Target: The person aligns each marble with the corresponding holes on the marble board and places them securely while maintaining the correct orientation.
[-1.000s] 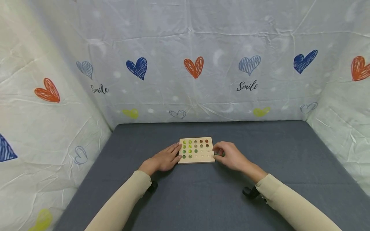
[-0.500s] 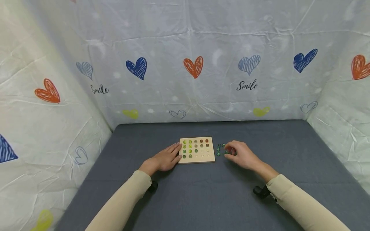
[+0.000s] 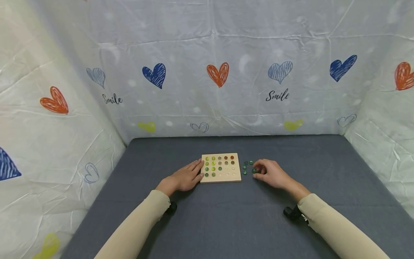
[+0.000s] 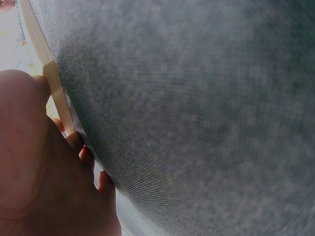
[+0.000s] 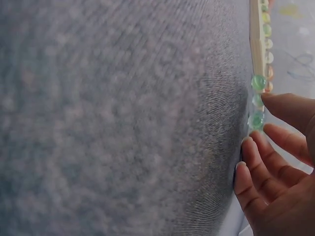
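Note:
In the head view, my left hand [image 3: 182, 178] rests at the left edge of a pale wooden board [image 3: 227, 177], fingers touching its rim. The left wrist view shows the board's edge [image 4: 60, 96] against the fingers. Round marbles in yellow-green, green, brown and reddish tones fill most of the board's holes; bare holes lie at its lower right. To the right of the board, my right hand [image 3: 271, 173] is at a green marble [image 3: 253, 171], which lies between thumb and forefinger. A gap between those fingertips and the marble [image 5: 257, 120] shows in the right wrist view.
Several more green marbles [image 3: 244, 167] lie loose between the board and my right hand. A dark grey cloth [image 3: 213, 219] covers the table. Behind it and at both sides hangs a pale curtain [image 3: 187, 46] printed with hearts.
My right hand has moved right, away from the board's right edge, uncovering the loose green marbles. It is now at the marble farthest right. The left hand and the board stay put.

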Tool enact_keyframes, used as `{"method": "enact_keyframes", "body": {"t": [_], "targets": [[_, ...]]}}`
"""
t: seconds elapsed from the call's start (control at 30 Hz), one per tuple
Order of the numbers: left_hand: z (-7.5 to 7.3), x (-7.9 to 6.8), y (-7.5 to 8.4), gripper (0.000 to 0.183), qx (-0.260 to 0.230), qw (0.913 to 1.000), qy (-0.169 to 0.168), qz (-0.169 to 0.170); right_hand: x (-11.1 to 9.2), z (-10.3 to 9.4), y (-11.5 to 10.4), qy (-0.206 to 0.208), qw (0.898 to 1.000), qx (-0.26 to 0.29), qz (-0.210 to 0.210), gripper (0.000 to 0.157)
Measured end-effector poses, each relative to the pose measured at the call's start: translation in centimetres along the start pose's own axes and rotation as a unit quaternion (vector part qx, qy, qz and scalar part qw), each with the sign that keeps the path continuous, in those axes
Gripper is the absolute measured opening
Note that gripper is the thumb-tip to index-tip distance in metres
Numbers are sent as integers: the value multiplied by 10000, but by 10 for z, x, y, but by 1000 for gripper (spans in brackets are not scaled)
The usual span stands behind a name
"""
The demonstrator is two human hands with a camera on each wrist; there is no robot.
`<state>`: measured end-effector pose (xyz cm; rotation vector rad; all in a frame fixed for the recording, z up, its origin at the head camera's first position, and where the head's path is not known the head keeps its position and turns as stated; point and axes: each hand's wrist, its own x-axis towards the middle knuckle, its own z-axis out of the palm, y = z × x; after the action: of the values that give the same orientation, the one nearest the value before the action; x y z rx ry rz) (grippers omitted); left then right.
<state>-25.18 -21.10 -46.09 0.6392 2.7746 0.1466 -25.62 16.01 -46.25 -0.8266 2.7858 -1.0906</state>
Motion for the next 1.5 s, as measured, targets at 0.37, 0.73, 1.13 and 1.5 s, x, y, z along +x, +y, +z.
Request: {"method": "enact_keyframes", "body": {"t": [0.37,0.73,1.13,1.5], "targets": [[2,1,-1,65,-27,9999,148,59,11,1,2,-70,9996,-57,261,21],[-7,-6,7,64,-93,9999,70,68,12,4,3,15,9995,-106,295,14],[-1,-1,1,65,-60,10000,66,14,10,1,2,147,9996,-135,197,9],[-6,-5,6,64,-122,9999,-12,79,6,-4,-6,329,9994,114,52,11]]}}
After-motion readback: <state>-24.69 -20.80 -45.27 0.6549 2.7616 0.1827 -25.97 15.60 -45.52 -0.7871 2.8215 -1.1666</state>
